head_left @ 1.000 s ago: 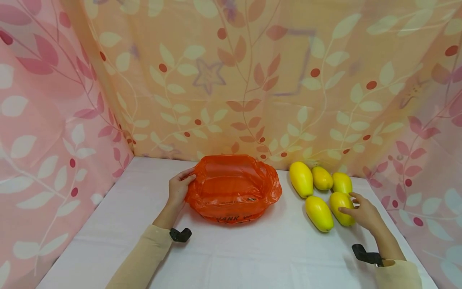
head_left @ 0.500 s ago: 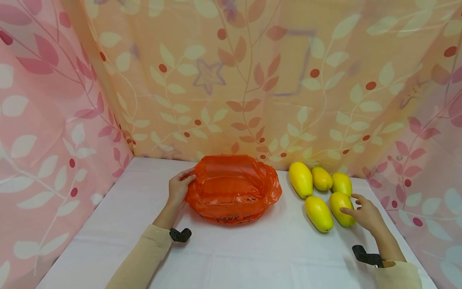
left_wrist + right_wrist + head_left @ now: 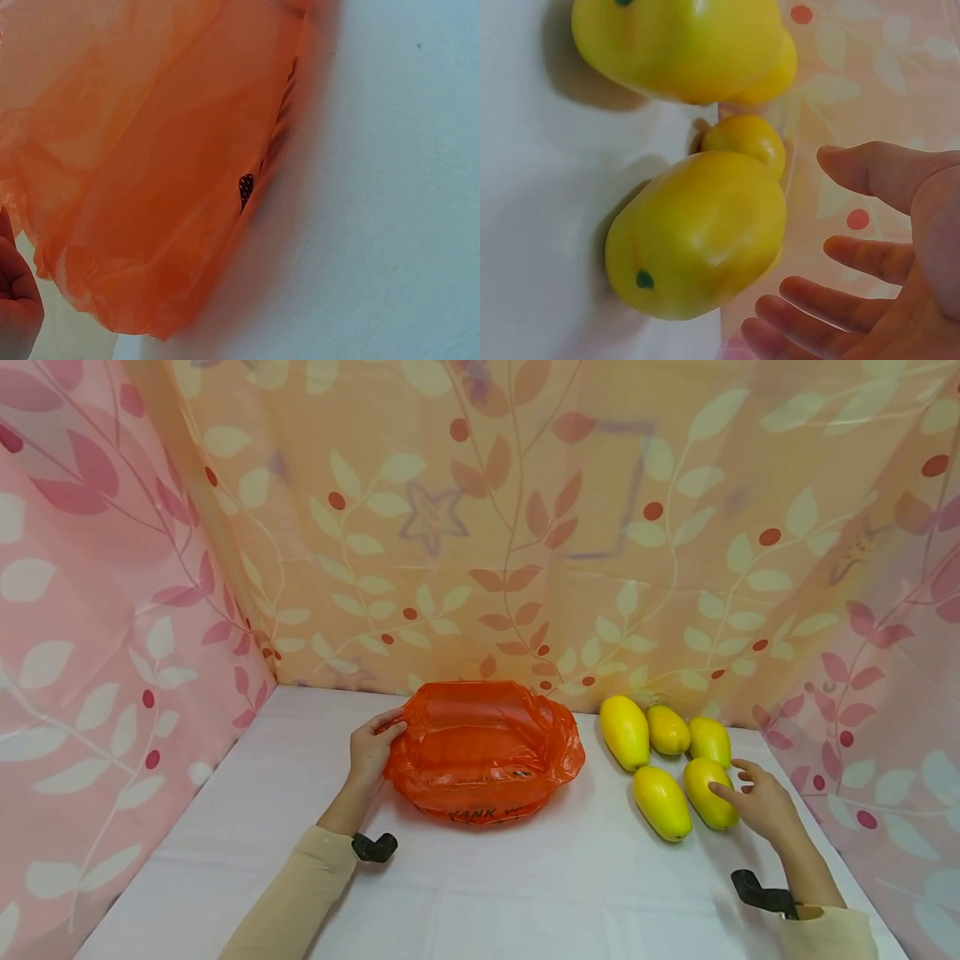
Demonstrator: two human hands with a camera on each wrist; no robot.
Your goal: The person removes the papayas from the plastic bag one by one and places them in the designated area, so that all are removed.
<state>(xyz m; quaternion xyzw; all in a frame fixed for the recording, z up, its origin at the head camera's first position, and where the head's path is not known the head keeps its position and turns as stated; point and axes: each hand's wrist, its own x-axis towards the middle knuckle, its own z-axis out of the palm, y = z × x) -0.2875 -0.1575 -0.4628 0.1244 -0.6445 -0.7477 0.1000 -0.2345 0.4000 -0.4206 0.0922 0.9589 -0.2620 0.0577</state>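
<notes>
An orange-red plastic bag (image 3: pixel 480 760) with dark print lies on the white table, its wide mouth spread open. My left hand (image 3: pixel 372 750) pinches the bag's left rim between thumb and fingers; in the left wrist view only part of that hand (image 3: pixel 16 300) shows at the edge. Over on the right lie several yellow oval fruits, perhaps mangoes or papayas. My right hand (image 3: pixel 763 802) hovers beside the near right fruit (image 3: pixel 709 793), fingers spread and holding nothing. The right wrist view shows a gap between those fingers and the nearest fruit (image 3: pixel 697 236).
Other yellow fruits stand close together: a long one (image 3: pixel 624 732), a small one (image 3: pixel 668 730), one behind at right (image 3: pixel 709 742) and one in front (image 3: pixel 662 804). Patterned curtains (image 3: pixel 450 568) enclose the table (image 3: pixel 480 893) at the back and sides.
My right thumb has drawn slightly to the right, away from the near right fruit. The left hand and the bag have stayed in place.
</notes>
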